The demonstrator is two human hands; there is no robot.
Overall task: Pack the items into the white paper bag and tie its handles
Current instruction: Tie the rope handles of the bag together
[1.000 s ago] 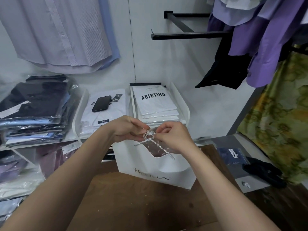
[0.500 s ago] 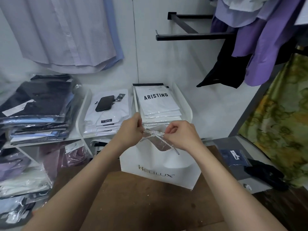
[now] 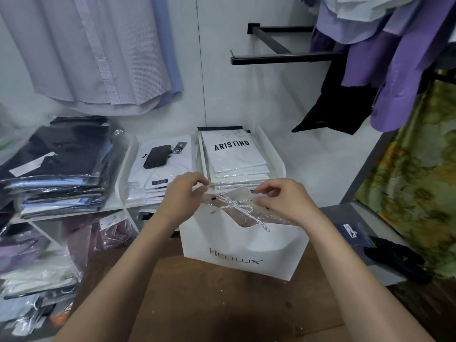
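Observation:
The white paper bag stands upright on the brown tabletop. Clear plastic of a packed item shows through the cut-out at its mouth. Its twisted white rope handles lie tied in a knot with two loops across the top, and both cord ends hang loose. My left hand is at the bag's left top edge, its fingertips pinched together on the rim there. On the right of the knot my right hand has curled fingers, the thumb close to the right loop. Whether it holds the cord is unclear.
Behind the bag, white trays hold wrapped shirts, one with a black phone on top. Stacks of bagged dark clothes fill the shelves on the left. Shirts hang above, and a black rail juts from the wall. A dark cloth lies at the right.
My hands were close together working the cord at the knot. They have since drawn apart to the bag's two sides, and the tied knot now lies free between them.

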